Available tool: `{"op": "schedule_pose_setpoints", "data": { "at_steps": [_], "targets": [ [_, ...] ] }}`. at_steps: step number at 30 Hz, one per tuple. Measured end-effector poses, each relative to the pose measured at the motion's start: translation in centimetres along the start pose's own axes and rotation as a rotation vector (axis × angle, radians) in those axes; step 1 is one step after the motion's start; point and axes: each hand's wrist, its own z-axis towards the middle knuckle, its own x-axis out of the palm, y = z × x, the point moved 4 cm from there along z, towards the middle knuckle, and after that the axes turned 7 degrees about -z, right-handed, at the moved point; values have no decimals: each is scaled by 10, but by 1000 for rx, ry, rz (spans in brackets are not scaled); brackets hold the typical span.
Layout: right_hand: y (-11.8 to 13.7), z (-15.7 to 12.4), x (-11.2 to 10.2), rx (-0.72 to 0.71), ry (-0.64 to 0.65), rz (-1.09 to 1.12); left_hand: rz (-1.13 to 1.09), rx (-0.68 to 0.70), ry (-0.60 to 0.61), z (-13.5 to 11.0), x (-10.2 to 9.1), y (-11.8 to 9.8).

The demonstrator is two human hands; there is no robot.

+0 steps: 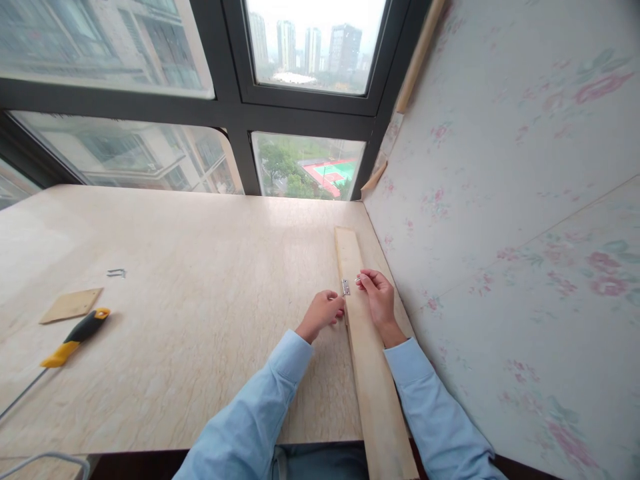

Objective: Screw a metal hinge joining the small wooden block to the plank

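A long pale wooden board (373, 373) lies lengthwise on the stone counter, its near end jutting past the front edge. On its left edge sits a small silver hinge (346, 287) with screw holes. My left hand (323, 315) is at the board's left side, fingers closed, with thumb and forefinger at the lower end of the hinge. Just right of the hinge, my right hand (377, 297) is above the board, pinching a small metal screw (357, 279) between thumb and forefinger. The screw's tip points left towards the hinge.
On the left of the counter (200, 320) lie several screws (116, 273), a thin wooden piece (71, 305) and a yellow-black screwdriver (75, 339). A floral papered wall (475, 267) rises close on the right. Dark-framed windows (310, 110) close off the back. A grey cable (50, 457) shows bottom left.
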Motion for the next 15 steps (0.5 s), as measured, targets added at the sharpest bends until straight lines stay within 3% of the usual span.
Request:
{"op": "schedule_pose_setpoints", "data": {
  "at_steps": [3,10,15],
  "targets": [
    [2,-1,0,-12,14,-21,60,10,-55,8,3,-3],
    [2,-1,1,-31,20,-42,25,-6,1,14,15,-5],
    [0,0,4,-29,53,-51,138,47,-84,22,13,-2]
  ]
}}
